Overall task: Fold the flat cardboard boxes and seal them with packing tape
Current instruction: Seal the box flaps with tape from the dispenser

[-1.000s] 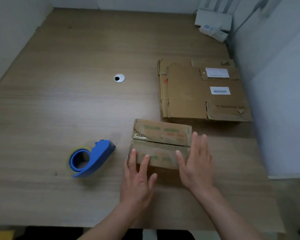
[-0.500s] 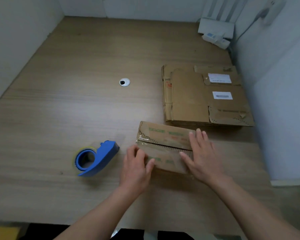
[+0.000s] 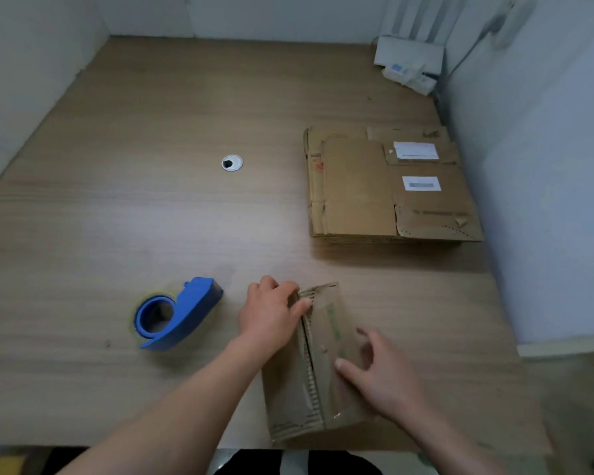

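Head view, left hand [image 3: 271,317] grips cardboard box [image 3: 290,389], right hand [image 3: 388,377] grips its side

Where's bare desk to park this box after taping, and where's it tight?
Free: the far-left desk between left wall, grommet and tape dispenser; the strip between grommet and flat cardboard stack; the band between stack and folded box. Tight: near centre, left hand and right hand on the box, dispenser alongside.

Right hand [image 3: 381,375] at the right side of the box [image 3: 323,365]: motion-blurred, grip unclear. Left hand [image 3: 271,313] curls over the box's far left corner and hides it. Green print on the box is smeared, unreadable. Labels [image 3: 420,184] on the cardboard stack [image 3: 357,186] beyond the box: too small to read. Forearms cut off at bottom edge.
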